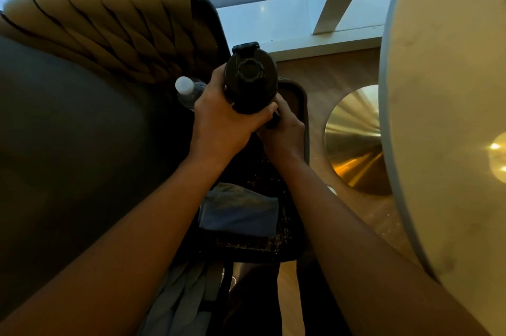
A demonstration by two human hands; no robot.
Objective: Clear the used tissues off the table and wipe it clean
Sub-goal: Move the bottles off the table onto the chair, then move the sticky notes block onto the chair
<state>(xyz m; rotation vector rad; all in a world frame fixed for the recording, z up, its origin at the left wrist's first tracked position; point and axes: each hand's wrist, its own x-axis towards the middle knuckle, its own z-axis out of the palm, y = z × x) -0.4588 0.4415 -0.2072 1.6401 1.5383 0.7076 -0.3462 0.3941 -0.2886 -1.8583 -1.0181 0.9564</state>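
**Both hands on a dark bottle beside the table; no tissues in view**

Visibility is poor: the frame is dim and the lower centre lies in deep shadow. The table (438,116) shows only as a curved slice of pale, smooth, faintly smudged top with a grey edge band, cut off at the right border. Its brass-coloured conical base (353,141) is partly hidden beneath the top. Used tissues cannot be made out anywhere; most of the tabletop lies outside the frame.

The left hand (221,122) is wrapped around the body of a black bottle (249,78), fingers curled about its left side and thumb across the front. The bottle is cylindrical, matt, with a round flip-top lid facing the camera. The right hand (284,130) sits just below and behind it, fingers curled at the bottle's lower part; what exactly they grip is hidden by the left hand and shadow.

A clear plastic bottle with a white cap (189,91) stands touching the left hand's far side, its lower half hidden. A dark tray-like surface (298,105) with rounded corners lies below the hands, speckled with fine crumbs. A blue-grey folded cloth (238,212) rests on it between the forearms. A chair with thick tan woven straps (109,26) fills the upper left. The floor (325,75) is wood-grained.
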